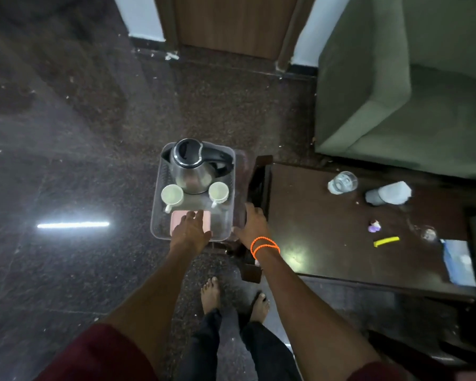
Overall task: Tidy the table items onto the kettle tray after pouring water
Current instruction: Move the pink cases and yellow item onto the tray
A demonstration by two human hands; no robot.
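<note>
Pink packet [190,223] half hidden under left hand [190,232], fingers straight; right hand [252,224] fingers' grip unclear

Both hands [220,229] outstretched (fingers straight)

Dark speckled floor [80,133], green sofa [410,86], perhaps wooden door [231,23]

Shiny metal kettle [193,171], clear plastic tray [157,215], glossy wood table [327,229]
</note>
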